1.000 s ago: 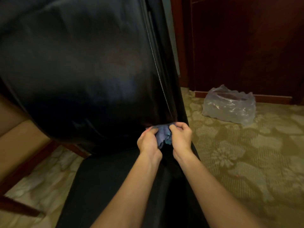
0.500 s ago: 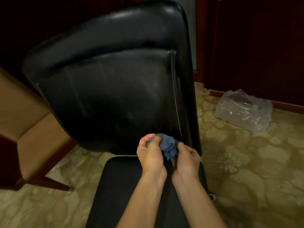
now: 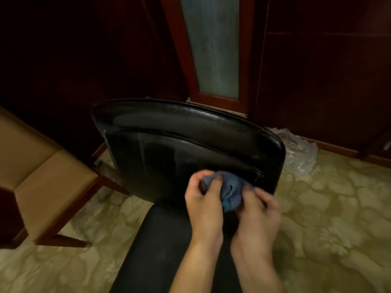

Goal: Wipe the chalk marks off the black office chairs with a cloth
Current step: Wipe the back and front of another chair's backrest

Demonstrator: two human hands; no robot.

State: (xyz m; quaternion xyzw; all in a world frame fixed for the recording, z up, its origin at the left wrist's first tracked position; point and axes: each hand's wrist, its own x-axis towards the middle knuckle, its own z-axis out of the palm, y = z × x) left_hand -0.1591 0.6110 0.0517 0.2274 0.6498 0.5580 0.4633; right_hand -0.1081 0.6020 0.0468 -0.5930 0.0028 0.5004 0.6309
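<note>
A black office chair fills the middle of the head view, its glossy backrest (image 3: 169, 149) upright and its dark seat (image 3: 160, 240) running toward me. A crumpled blue cloth (image 3: 229, 190) sits bunched between both hands, in front of the backrest's lower right part. My left hand (image 3: 204, 205) grips the cloth's left side with curled fingers. My right hand (image 3: 260, 212) holds its right side, fingers curled. Faint pale streaks show on the backrest; I cannot tell if they are chalk or glare.
A tan upholstered chair with a dark wood frame (image 3: 42, 182) stands at the left. A clear plastic bag (image 3: 300, 155) lies on the patterned carpet behind the office chair's right. Dark wood panels and a frosted glass strip (image 3: 211, 47) form the back wall.
The view pulled back and up, so the whole backrest now shows. Both hands stayed together on the cloth, shifting slightly right and away from the backrest's lower edge.
</note>
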